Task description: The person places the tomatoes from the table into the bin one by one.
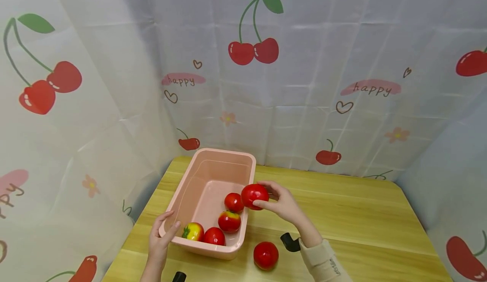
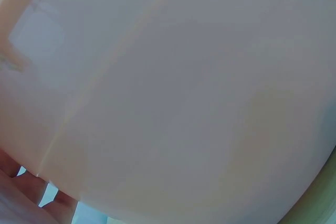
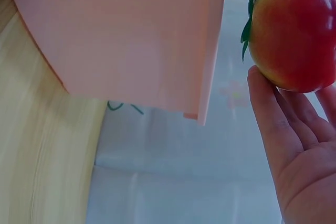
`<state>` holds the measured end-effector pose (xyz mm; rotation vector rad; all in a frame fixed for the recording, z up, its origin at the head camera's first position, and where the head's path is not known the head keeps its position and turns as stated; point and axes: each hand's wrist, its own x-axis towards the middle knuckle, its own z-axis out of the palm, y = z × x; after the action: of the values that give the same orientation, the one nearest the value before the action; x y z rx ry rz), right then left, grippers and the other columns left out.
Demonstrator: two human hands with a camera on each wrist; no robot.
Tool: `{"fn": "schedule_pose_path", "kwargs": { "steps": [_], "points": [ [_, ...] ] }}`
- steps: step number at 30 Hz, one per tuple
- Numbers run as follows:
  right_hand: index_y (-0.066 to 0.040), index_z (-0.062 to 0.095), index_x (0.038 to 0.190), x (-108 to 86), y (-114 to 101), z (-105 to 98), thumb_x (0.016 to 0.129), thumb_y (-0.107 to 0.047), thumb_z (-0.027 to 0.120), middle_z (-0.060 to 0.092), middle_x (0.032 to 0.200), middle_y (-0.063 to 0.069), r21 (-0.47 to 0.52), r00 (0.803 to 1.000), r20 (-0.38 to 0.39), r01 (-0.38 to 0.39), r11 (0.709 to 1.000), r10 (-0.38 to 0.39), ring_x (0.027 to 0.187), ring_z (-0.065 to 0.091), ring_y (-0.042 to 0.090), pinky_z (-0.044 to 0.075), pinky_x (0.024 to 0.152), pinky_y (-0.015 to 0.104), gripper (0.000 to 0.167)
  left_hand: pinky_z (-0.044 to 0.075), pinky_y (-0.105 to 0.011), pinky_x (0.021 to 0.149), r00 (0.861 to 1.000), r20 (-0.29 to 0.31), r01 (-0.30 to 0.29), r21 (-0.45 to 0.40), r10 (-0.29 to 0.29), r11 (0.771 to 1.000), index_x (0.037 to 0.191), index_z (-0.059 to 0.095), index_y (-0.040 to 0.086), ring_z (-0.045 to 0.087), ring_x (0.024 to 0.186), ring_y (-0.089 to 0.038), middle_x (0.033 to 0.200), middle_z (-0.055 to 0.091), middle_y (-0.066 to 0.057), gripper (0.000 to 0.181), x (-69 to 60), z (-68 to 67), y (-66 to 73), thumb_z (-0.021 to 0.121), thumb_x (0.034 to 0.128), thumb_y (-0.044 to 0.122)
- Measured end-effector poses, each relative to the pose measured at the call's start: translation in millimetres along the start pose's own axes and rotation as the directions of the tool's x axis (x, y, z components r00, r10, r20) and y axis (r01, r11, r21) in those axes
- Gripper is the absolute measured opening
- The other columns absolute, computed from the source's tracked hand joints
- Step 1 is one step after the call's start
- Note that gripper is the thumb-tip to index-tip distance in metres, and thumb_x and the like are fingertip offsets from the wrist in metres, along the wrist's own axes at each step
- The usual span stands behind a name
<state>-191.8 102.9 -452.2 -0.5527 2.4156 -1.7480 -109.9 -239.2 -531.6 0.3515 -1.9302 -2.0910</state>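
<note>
My right hand [image 1: 284, 206] holds a glossy red tomato [image 1: 254, 194] above the right rim of a pink plastic bin [image 1: 228, 168]. Green leaves and a yellowish patch show on this tomato [image 3: 294, 30] in the right wrist view. Thumb and fingers of my left hand [image 1: 160, 239] grip the bin's near left corner at the rim. The bin's pale wall [image 2: 173, 87] fills most of the left wrist view. Inside the bin lie several tomatoes, among them a red one [image 1: 214, 236] and a yellow-and-red one [image 1: 195, 231] with green leaves.
Another red tomato [image 1: 266, 255] rests on the wooden table [image 1: 354, 223], right of the bin. A black piece [image 1: 290, 242] shows beside my right wrist, and a second black piece [image 1: 179, 277] near my left. A cherry-printed curtain [image 1: 296, 117] hangs behind and at both sides.
</note>
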Motion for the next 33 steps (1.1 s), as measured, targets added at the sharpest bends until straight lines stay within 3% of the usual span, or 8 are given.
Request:
{"fn": "schedule_pose_path", "kwargs": {
  "steps": [6, 13, 16, 21, 33],
  "points": [
    [-0.009, 0.054, 0.129, 3.3, -2, 10, 0.078, -0.024, 0.077, 0.058, 0.123, 0.007, 0.019, 1.0, 0.018, -0.01, 1.0, 0.009, 0.107, 0.057, 0.027, 0.048, 0.089, 0.04, 0.058, 0.034, -0.017, 0.09, 1.0, 0.001, 0.007, 0.005, -0.007, 1.0, 0.127, 0.045, -0.004, 0.033, 0.12, -0.011, 0.129, 0.041, 0.006, 0.044, -0.7, -0.1, 0.8, 0.063, 0.0882, 0.005],
    [-0.002, 0.052, 0.129, -1.4, -26, 17, 0.081, -0.015, 0.074, 0.057, 0.124, 0.014, 0.021, 0.999, 0.045, 0.013, 1.0, -0.014, 0.108, 0.057, 0.031, 0.048, 0.089, 0.04, 0.054, 0.029, -0.029, 0.095, 1.0, 0.004, 0.009, 0.002, -0.009, 1.0, 0.127, 0.044, -0.004, 0.032, 0.121, -0.011, 0.128, 0.042, 0.006, 0.044, -1.0, 0.7, 1.5, 0.064, 0.0878, 0.005],
    [-0.001, 0.051, 0.128, -4.9, -40, 18, 0.082, -0.014, 0.073, 0.057, 0.124, 0.014, 0.019, 0.998, 0.052, 0.023, 1.0, -0.024, 0.108, 0.057, 0.03, 0.048, 0.089, 0.04, 0.053, 0.031, -0.025, 0.094, 1.0, 0.002, 0.009, 0.001, -0.009, 1.0, 0.127, 0.045, -0.004, 0.033, 0.121, -0.011, 0.129, 0.042, 0.006, 0.044, -0.9, 0.6, 1.5, 0.064, 0.0879, 0.005],
    [-0.002, 0.051, 0.13, -5.1, -44, 22, 0.082, -0.013, 0.073, 0.056, 0.126, 0.013, 0.029, 0.998, 0.062, 0.011, 1.0, -0.012, 0.109, 0.056, 0.03, 0.047, 0.092, 0.04, 0.054, 0.035, -0.016, 0.089, 1.0, -0.003, 0.005, 0.002, -0.005, 1.0, 0.127, 0.045, -0.003, 0.035, 0.119, -0.012, 0.129, 0.041, 0.005, 0.044, -1.0, 0.3, 1.3, 0.064, 0.0879, 0.005],
    [-0.005, 0.052, 0.129, -1.6, -40, 33, 0.082, -0.014, 0.073, 0.055, 0.125, 0.012, 0.022, 0.996, 0.085, 0.021, 1.0, -0.023, 0.11, 0.055, 0.03, 0.046, 0.093, 0.04, 0.053, 0.035, -0.016, 0.089, 1.0, -0.003, -0.006, -0.003, 0.006, 1.0, 0.126, 0.045, -0.004, 0.036, 0.12, -0.014, 0.129, 0.041, 0.006, 0.043, -1.5, 1.5, 1.8, 0.064, 0.0876, 0.004]
  ]
}}
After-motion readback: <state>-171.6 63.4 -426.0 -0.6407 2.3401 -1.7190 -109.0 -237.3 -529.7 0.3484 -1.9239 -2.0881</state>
